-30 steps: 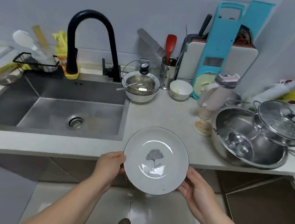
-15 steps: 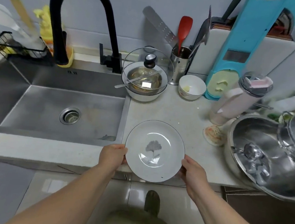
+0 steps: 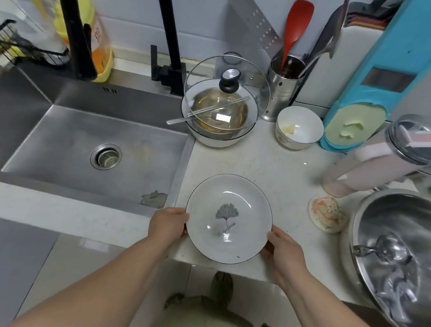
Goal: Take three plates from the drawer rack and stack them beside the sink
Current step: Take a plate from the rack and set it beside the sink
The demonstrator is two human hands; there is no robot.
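Observation:
A white plate [image 3: 229,205] with a thin dark rim and a grey leaf print sits low over the countertop [image 3: 273,168], just right of the steel sink [image 3: 87,143]. My left hand [image 3: 168,224] grips its left rim and my right hand [image 3: 283,248] grips its lower right rim. Whether the plate rests on the counter or hovers just above it, I cannot tell. The plate's near edge reaches the counter's front edge. The drawer rack is out of view.
Behind the plate stand a white bowl under a glass lid [image 3: 224,104], a small white bowl [image 3: 299,128] and a steel utensil holder [image 3: 283,86]. A large steel pot [image 3: 403,255] and a pink tumbler [image 3: 379,160] crowd the right. A black faucet [image 3: 168,30] arches over the sink.
Both hands have carried the plate forward, from in front of the counter edge to over the counter beside the sink. The camera has come closer and tilted down.

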